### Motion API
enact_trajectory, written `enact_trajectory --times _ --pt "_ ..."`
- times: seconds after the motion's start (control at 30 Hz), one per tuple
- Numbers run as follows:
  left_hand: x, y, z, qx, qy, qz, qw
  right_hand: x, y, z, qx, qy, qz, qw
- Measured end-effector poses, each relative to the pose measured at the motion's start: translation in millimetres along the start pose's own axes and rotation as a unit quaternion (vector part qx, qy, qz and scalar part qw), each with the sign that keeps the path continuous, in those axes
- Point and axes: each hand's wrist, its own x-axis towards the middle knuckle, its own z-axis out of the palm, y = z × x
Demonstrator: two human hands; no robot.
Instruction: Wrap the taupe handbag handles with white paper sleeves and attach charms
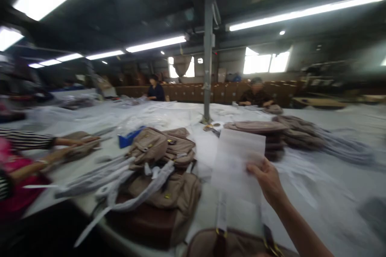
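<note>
My right hand (267,178) pinches the right side of a thin white sheet (232,156), which hangs upright above the table. Below the sheet, at the bottom edge, lies a taupe bag (208,243) with brown straps and gold-coloured buckles; its handles rise in white wrapping. Left of the sheet is a heap of taupe bags (177,192) with wrapped straps. Behind it stands a stack of taupe bags (256,127). My left hand cannot be made out in the picture.
At the left, a person's striped sleeves (27,138) and hands reach over a taupe piece. A blue box (129,138) sits behind the bag heap. A grey post (208,60) rises from the white-covered table (331,209). Two people are at the far side.
</note>
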Motion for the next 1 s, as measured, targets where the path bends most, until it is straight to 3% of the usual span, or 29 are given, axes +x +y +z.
enact_trajectory --times 0.1,0.17,0.27,0.37,0.47,0.6,0.77,0.87,1.0 --pt "-3 -44 24.6 0.015 -0.041 -0.045 0.998 -43 -14 -78 0.045 0.072 0.073 0.994" --pt "-9 -51 33.1 0.03 -0.037 -0.042 0.998 -85 -17 -130 0.014 0.106 0.143 0.984" --pt "-17 -37 41.2 0.049 -0.006 -0.059 0.997 -155 -21 -188 -0.054 0.124 0.241 0.961" --pt "-21 -15 51.3 0.066 0.03 -0.091 0.993 -213 -21 -213 -0.058 0.143 0.262 0.953" --pt "-21 0 63.8 0.074 0.067 -0.131 0.986 -248 -16 -210 -0.026 0.13 0.289 0.948" --pt "-20 12 80.0 0.081 0.084 -0.168 0.979 -264 7 -192 -0.025 0.091 0.32 0.943" --pt "-25 21 95.5 0.058 0.08 -0.175 0.98 -249 36 -161 0.046 0.013 0.31 0.95" --pt "-26 22 100.0 0.038 0.087 -0.158 0.983 -232 36 -137 0.097 -0.024 0.315 0.944" --pt "-28 15 97.9 0.025 0.099 -0.154 0.983 -214 31 -107 0.137 -0.017 0.32 0.937"
